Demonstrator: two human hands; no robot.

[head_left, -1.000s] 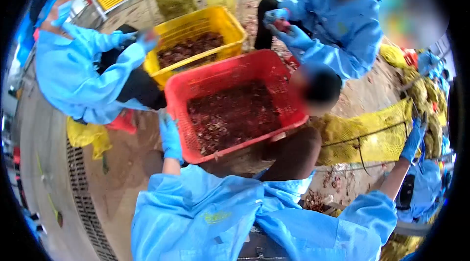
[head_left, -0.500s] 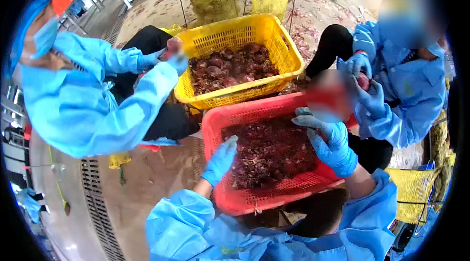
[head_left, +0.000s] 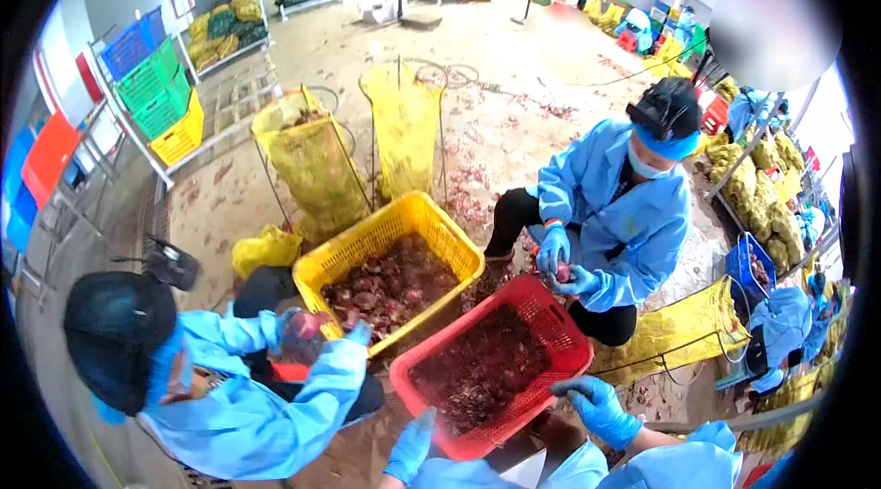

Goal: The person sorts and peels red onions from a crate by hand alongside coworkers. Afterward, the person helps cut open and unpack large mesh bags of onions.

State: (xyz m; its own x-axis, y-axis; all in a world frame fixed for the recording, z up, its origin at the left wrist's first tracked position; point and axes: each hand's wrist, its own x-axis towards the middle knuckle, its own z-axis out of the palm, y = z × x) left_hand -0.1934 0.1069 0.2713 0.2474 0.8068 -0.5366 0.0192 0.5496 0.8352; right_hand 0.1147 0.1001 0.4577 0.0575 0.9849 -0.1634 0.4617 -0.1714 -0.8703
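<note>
A red plastic basket (head_left: 560, 328) stands low in front of me, holding dark reddish-purple skins (head_left: 477, 365) that look like onion peelings. My left hand (head_left: 412, 445), in a blue glove, is at its near left corner with the fingers stretched out; whether it touches the rim I cannot tell. Just off the basket's near right side is my right hand (head_left: 603, 410), also gloved, its fingers extended and nothing in them.
A yellow basket (head_left: 466, 267) of purplish bulbs and skins adjoins the red one. Co-workers at left (head_left: 248, 397) and right (head_left: 624, 205) each hold a round purplish bulb. Yellow net bags (head_left: 312, 168) hang on wire stands behind. Stacked crates (head_left: 156, 90) stand at far left.
The head view has tilted up and shows more of the hall. My hands have moved from over the red basket's sides to its near edge. The co-workers still handle bulbs.
</note>
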